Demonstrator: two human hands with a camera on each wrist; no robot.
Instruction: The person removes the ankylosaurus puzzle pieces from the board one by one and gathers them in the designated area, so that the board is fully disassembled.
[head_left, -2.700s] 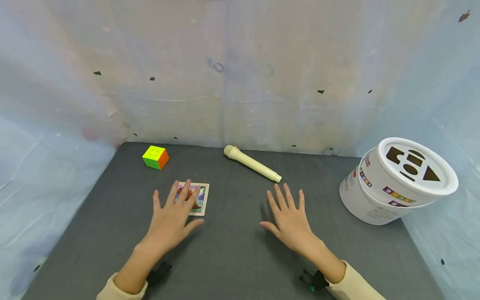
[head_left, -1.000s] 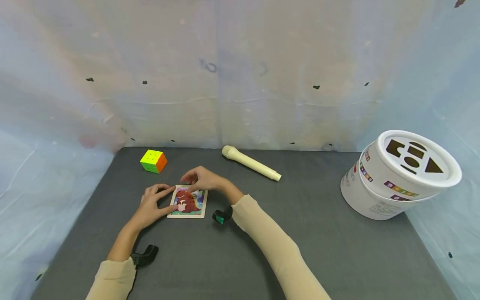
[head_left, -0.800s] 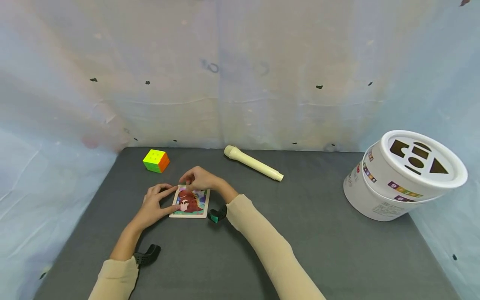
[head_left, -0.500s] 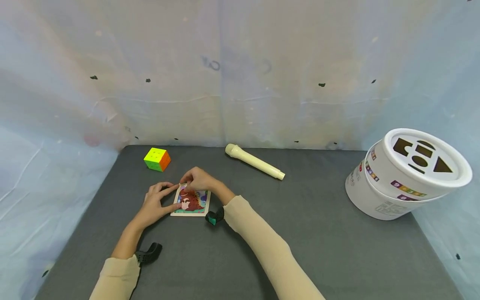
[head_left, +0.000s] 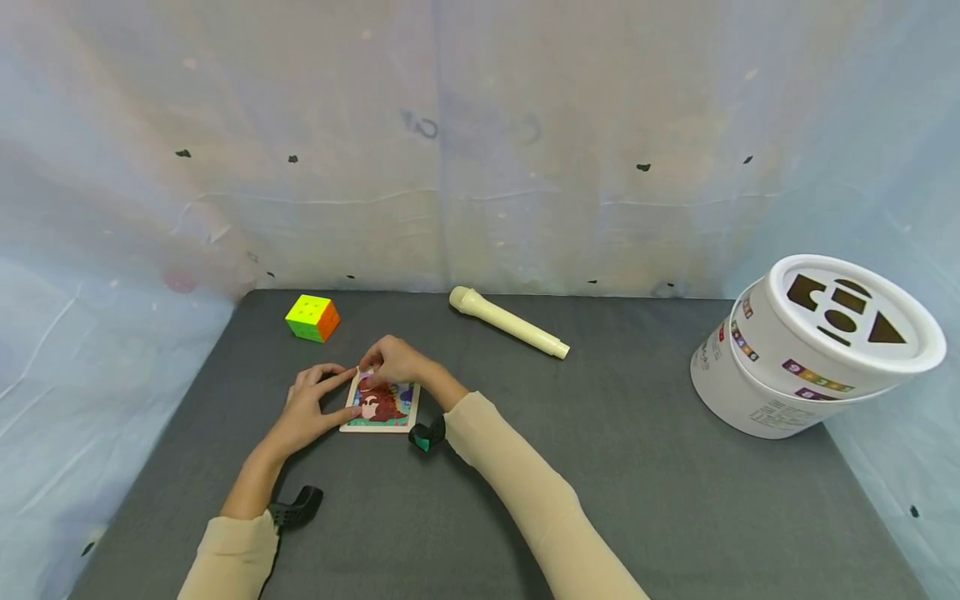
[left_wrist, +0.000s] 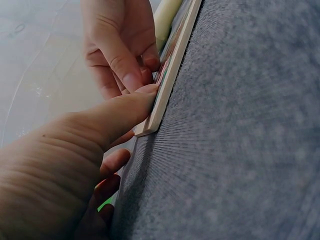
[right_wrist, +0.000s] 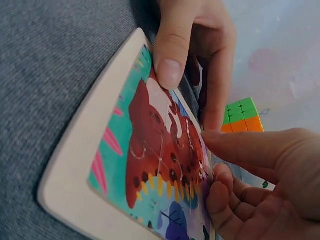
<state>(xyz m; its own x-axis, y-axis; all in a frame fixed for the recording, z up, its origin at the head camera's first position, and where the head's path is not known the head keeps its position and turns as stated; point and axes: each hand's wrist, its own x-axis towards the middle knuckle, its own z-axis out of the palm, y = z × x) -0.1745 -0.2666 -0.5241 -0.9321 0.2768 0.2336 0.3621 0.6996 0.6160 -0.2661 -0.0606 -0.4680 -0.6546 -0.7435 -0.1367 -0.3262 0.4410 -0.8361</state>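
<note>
A small framed jigsaw puzzle [head_left: 382,407] with a red dinosaur lies flat on the dark cloth, piece seams showing in the right wrist view. My left hand [head_left: 303,408] holds its left side, thumb on the picture [right_wrist: 170,150] and index finger reaching to the far left corner. My right hand [head_left: 396,360] pinches at the puzzle's far edge, thumb on the picture side and the other fingers curled beyond. Whether it grips the frame or one piece is hidden. The left wrist view shows both thumbs near each other beside the pale wooden rim [left_wrist: 172,80].
Behind the hands sits a yellow, green and orange puzzle cube [head_left: 312,318]. A cream microphone-shaped stick [head_left: 510,323] lies at the back middle. On the right stands a white bucket [head_left: 780,383] with shaped holes in its lid. Pale sheeting [head_left: 525,167] surrounds the table.
Both hands were spread and apart at first; they came together at the puzzle, the right crossing leftward to its far edge. Over the last second they have hardly moved.
</note>
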